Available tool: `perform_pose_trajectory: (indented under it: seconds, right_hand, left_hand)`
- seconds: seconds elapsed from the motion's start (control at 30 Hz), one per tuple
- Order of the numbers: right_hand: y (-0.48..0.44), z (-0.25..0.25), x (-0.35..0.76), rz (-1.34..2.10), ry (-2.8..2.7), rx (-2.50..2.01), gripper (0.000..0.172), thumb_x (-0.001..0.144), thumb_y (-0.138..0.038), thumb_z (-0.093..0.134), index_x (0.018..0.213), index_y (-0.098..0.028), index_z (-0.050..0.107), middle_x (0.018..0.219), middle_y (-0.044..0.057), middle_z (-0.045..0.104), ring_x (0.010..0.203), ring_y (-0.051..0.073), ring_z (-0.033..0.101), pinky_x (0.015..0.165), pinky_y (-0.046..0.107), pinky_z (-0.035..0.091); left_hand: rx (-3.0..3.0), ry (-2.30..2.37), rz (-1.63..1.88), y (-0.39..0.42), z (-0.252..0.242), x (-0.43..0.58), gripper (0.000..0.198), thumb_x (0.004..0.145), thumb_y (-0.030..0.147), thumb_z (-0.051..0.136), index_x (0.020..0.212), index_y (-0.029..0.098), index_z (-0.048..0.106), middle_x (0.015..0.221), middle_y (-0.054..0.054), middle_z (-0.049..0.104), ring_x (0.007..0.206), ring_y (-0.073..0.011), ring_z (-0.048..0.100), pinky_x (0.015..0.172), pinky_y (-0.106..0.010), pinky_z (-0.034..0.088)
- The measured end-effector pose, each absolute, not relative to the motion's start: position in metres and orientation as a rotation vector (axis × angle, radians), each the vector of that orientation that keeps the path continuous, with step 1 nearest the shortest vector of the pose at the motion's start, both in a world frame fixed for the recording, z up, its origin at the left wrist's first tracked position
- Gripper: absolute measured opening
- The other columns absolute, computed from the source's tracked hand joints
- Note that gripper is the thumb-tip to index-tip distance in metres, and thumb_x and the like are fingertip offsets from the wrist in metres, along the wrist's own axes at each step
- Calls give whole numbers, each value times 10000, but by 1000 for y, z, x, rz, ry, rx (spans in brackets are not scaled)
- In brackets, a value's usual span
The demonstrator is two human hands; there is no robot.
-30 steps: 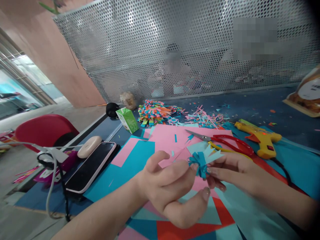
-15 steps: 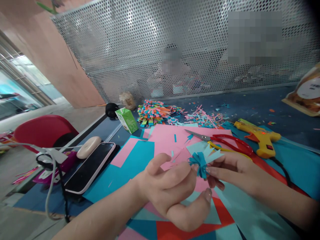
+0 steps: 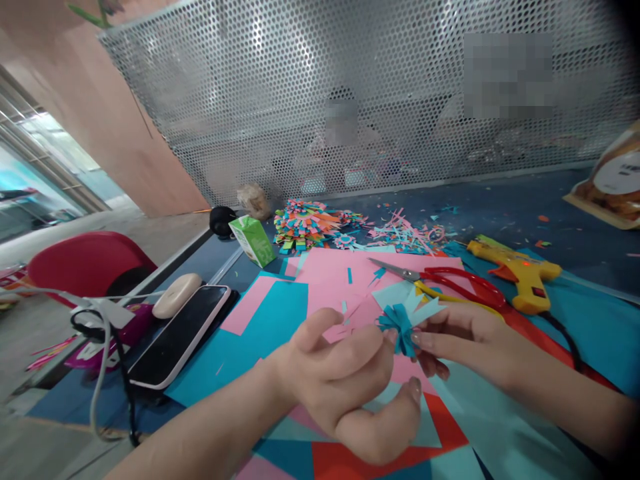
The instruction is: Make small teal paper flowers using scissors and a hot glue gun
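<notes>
Between my two hands is a small blue fringed paper flower [image 3: 399,327] with light blue strips fanning out on its right. My right hand [image 3: 463,337] pinches it between thumb and fingers from the right. My left hand [image 3: 345,387] comes from the lower left with bent fingers, one fingertip touching the flower's left edge and the thumb held apart below. Under both hands lie sheets of pink paper [image 3: 325,287], blue paper [image 3: 280,313] and red paper [image 3: 350,460]. Scissors [image 3: 450,277] with red and yellow handles rest just beyond my right hand.
A yellow glue gun [image 3: 525,270] lies at the right. Behind are a pile of paper flowers [image 3: 307,223], paper shreds [image 3: 407,233], a green carton [image 3: 253,241] and a perforated metal screen [image 3: 240,87] with people behind. At left are a phone [image 3: 180,337], cables and a red chair [image 3: 85,263].
Almost nothing differs. Both hands keep the same hold around the blue flower, and the view has shifted very slightly.
</notes>
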State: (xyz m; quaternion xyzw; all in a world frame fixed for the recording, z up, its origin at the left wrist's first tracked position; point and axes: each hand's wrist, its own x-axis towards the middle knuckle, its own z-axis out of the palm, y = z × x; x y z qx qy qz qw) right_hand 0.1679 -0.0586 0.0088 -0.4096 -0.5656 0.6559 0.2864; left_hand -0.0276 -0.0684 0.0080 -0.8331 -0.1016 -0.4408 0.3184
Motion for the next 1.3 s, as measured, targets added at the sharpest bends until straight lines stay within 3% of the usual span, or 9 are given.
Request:
perform_pose_trajectory:
  seconds: [0.23, 0.4, 0.57, 0.7, 0.8, 1.03, 1.3]
  right_hand:
    - [-59, 11, 167, 1772, -1500, -1092, 282, 617, -431, 676, 598, -158, 604, 499, 32, 591, 445, 109, 491, 457, 252, 376]
    - [-55, 12, 171, 1767, -1513, -1003, 310, 710, -453, 558, 623, -158, 595, 557, 53, 592, 480, 129, 499, 454, 259, 359]
    - [-52, 11, 183, 970, -1895, -1271, 208, 812, -342, 478, 671, -202, 543, 606, 19, 563, 550, 135, 498, 503, 260, 370]
    - [-51, 14, 189, 443, -2017, -1269, 79, 803, -282, 507, 809, -225, 562, 735, 28, 615, 650, 169, 551, 574, 281, 404]
    - [-50, 14, 186, 455, -2020, -1160, 108, 805, -268, 508, 857, -237, 598, 840, 36, 652, 767, 193, 597, 671, 290, 445]
    - [-47, 9, 179, 624, -2068, -1059, 167, 831, -310, 506, 779, -237, 647, 858, 44, 676, 848, 199, 609, 746, 309, 475]
    - [-48, 10, 179, 692, -2052, -1077, 144, 791, -295, 550, 736, -222, 661, 788, 52, 674, 765, 193, 605, 693, 314, 477]
  left_hand:
    - [-2359, -328, -1056, -72, 14, -34, 144, 682, 139, 561, 759, 255, 522, 816, 4, 702, 889, -179, 569, 830, -396, 299]
    - [-2563, -981, -1374, -68, 16, -28, 231, 699, 90, 638, 848, 242, 549, 774, 28, 661, 787, -132, 601, 818, -326, 341]
    - [-2821, -1672, -2158, -60, 16, -22, 407, 715, 159, 665, 1001, 224, 383, 728, 24, 602, 726, -122, 580, 728, -287, 435]
    - [-2900, -2048, -2390, -57, 16, -22, 394, 709, 180, 680, 986, 212, 401, 719, 36, 562, 657, -88, 535, 657, -244, 431]
    - [-2992, -2085, -2362, -57, 15, -21, 391, 715, 181, 677, 999, 210, 410, 724, 28, 560, 670, -90, 533, 648, -239, 420]
    - [-3061, -2105, -2140, -59, 16, -19, 433, 692, 210, 695, 1018, 195, 410, 697, 25, 542, 659, -92, 505, 611, -232, 380]
    - [-3175, -1975, -1915, -59, 15, -21, 455, 687, 238, 697, 1047, 192, 423, 728, 9, 565, 674, -97, 513, 598, -228, 341]
